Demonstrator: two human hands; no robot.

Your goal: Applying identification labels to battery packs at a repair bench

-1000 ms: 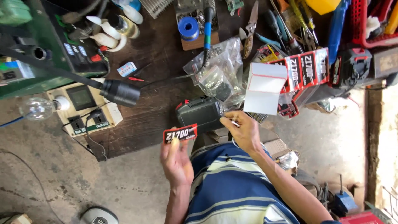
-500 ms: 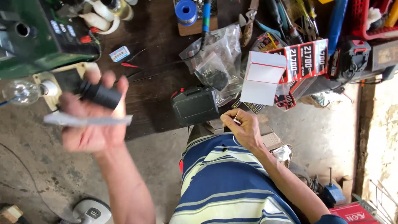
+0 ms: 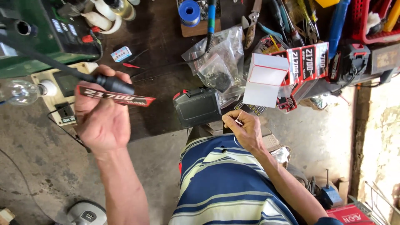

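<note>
My left hand is raised over the left end of the dark wooden bench. It grips a black corded tool handle and, under the thumb, a flat black-and-red label strip. My right hand rests at the bench's near edge with its fingers curled together; whether anything is in them is hidden. It sits just right of a black battery pack and just below a white box.
A green machine, a cream meter box and a clear bulb stand at left. Plastic bags, a blue solder spool, pliers, red-black label packs and a red basket crowd the bench. Concrete floor lies below.
My left hand went from the bench edge near my body, holding only the label strip, out to the left, took the black tool handle and lifted it. My right hand stayed put.
</note>
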